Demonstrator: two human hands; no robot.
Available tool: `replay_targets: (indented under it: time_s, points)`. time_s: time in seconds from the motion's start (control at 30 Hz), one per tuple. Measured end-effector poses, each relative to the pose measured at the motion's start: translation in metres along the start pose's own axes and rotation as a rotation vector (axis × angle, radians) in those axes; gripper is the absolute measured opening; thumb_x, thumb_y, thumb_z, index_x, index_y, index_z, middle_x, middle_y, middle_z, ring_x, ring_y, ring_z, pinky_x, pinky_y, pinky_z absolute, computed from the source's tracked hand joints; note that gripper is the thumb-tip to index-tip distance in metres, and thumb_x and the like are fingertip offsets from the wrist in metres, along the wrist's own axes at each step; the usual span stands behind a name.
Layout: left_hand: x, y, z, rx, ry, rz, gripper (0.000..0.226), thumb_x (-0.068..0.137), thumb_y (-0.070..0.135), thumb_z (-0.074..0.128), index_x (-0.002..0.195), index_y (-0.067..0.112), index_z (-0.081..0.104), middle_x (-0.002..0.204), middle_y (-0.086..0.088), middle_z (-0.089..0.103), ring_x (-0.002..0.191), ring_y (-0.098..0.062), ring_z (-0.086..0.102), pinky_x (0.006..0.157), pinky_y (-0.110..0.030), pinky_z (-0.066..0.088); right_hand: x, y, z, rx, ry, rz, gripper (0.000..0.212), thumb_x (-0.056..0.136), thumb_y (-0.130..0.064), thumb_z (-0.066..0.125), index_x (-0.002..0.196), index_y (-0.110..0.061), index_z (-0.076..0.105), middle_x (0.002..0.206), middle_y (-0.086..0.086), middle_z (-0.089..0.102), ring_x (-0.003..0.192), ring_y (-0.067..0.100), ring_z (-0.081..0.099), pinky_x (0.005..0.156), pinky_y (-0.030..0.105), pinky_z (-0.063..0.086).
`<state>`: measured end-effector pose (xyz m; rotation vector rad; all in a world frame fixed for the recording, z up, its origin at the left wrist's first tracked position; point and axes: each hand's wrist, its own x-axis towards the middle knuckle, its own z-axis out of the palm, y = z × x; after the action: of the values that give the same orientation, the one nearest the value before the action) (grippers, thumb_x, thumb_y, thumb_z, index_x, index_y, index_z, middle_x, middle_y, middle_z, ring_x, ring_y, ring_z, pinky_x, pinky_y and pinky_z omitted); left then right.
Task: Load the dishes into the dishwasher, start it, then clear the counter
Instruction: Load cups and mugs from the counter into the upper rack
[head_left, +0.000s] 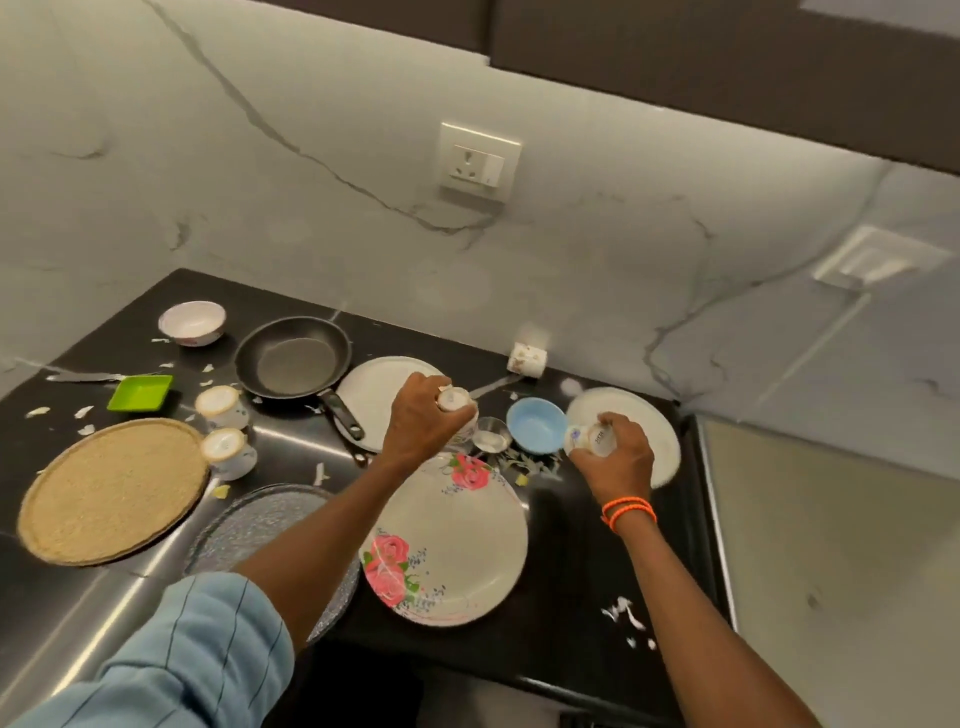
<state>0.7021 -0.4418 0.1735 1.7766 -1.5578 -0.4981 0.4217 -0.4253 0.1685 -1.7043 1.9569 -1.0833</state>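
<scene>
**A cup in each hand over a crowded black counter**

Both arms are out over the black counter (571, 597). The left hand (423, 421) has its fingers curled round a small white cup (453, 400), held above the far rim of the rose-patterned plate (457, 545). The right hand (613, 457) grips a second white cup (584, 435) tipped on its side, fingers wrapped round it, an orange band (628, 512) on the wrist. Between the two hands sit a small steel bowl (491, 440) and a blue bowl (535, 423), the blue one just beside a plain white plate (649, 426) at two o'clock. Over at ten o'clock: a black frying pan (291, 358), its handle lying on another white plate (374, 389). Two more cups (221, 405) stand at nine o'clock, near a green dish (139, 392) and a round woven mat (111, 491). A white bowl (192, 323) sits far back at eleven. One mug (527, 358) lies tipped over against the wall at one o'clock. Scraps litter the surface.
</scene>
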Motion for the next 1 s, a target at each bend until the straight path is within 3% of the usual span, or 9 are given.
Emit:
replay_targets:
  time_s: [0.13, 0.33, 0.5, 0.63, 0.73, 0.87, 1.0]
  points:
    - [-0.031, 0.054, 0.046, -0.016, -0.129, 0.1, 0.045, 0.073, 0.046, 0.084, 0.105, 0.016, 0.076, 0.097, -0.006, 0.066, 0.087, -0.019, 0.062, 0.078, -0.034, 0.054, -0.036, 0.037, -0.06, -0.032, 0.085, 0.055, 0.06, 0.061, -0.016, 0.087, 0.117, -0.014, 0.065, 0.113, 0.006, 0.062, 0.102, 0.021, 0.058, 0.088, 0.026, 0.044]
    - [-0.117, 0.135, 0.114, -0.045, -0.337, 0.257, 0.043, 0.071, 0.049, 0.085, 0.099, 0.018, 0.077, 0.093, 0.0, 0.063, 0.085, -0.013, 0.06, 0.078, -0.029, 0.052, -0.12, 0.103, -0.156, -0.125, 0.184, 0.188, 0.059, 0.057, -0.018, 0.088, 0.112, -0.014, 0.066, 0.103, 0.005, 0.062, 0.094, 0.023, 0.058, 0.082, 0.024, 0.041]
    - [-0.205, 0.193, 0.162, -0.085, -0.516, 0.325, 0.032, 0.068, 0.042, 0.085, 0.092, 0.023, 0.076, 0.092, 0.001, 0.061, 0.084, -0.015, 0.062, 0.079, -0.026, 0.046, -0.203, 0.159, -0.224, -0.171, 0.24, 0.34, 0.058, 0.059, -0.019, 0.085, 0.114, -0.013, 0.066, 0.107, 0.009, 0.063, 0.1, 0.03, 0.058, 0.085, 0.024, 0.037]
    - [-0.272, 0.234, 0.197, -0.02, -0.651, 0.444, 0.04, 0.068, 0.045, 0.084, 0.098, 0.02, 0.077, 0.093, 0.001, 0.06, 0.085, -0.017, 0.062, 0.079, -0.026, 0.045, -0.273, 0.192, -0.273, -0.162, 0.243, 0.459, 0.062, 0.059, -0.019, 0.084, 0.118, -0.014, 0.064, 0.113, 0.012, 0.06, 0.104, 0.029, 0.057, 0.087, 0.021, 0.038]
    - [-0.323, 0.261, 0.217, -0.028, -0.721, 0.507, 0.043, 0.069, 0.047, 0.082, 0.103, 0.021, 0.074, 0.096, 0.002, 0.06, 0.087, -0.016, 0.061, 0.082, -0.03, 0.05, -0.322, 0.216, -0.302, -0.164, 0.25, 0.516, 0.061, 0.061, -0.018, 0.083, 0.118, -0.014, 0.063, 0.114, 0.012, 0.059, 0.104, 0.03, 0.056, 0.087, 0.025, 0.041]
    - [-0.377, 0.284, 0.249, -0.003, -0.849, 0.602, 0.043, 0.07, 0.045, 0.083, 0.105, 0.024, 0.07, 0.1, 0.003, 0.058, 0.089, -0.015, 0.058, 0.078, -0.027, 0.044, -0.378, 0.24, -0.326, -0.161, 0.309, 0.634, 0.056, 0.062, -0.022, 0.081, 0.114, -0.02, 0.061, 0.112, 0.008, 0.059, 0.103, 0.029, 0.055, 0.085, 0.031, 0.048]
    - [-0.424, 0.297, 0.282, 0.03, -0.987, 0.664, 0.045, 0.073, 0.045, 0.082, 0.111, 0.026, 0.068, 0.104, 0.004, 0.055, 0.093, -0.015, 0.055, 0.082, -0.029, 0.044, -0.428, 0.264, -0.34, -0.133, 0.381, 0.783, 0.062, 0.065, -0.019, 0.08, 0.123, -0.02, 0.058, 0.117, 0.007, 0.058, 0.111, 0.028, 0.052, 0.092, 0.037, 0.05]
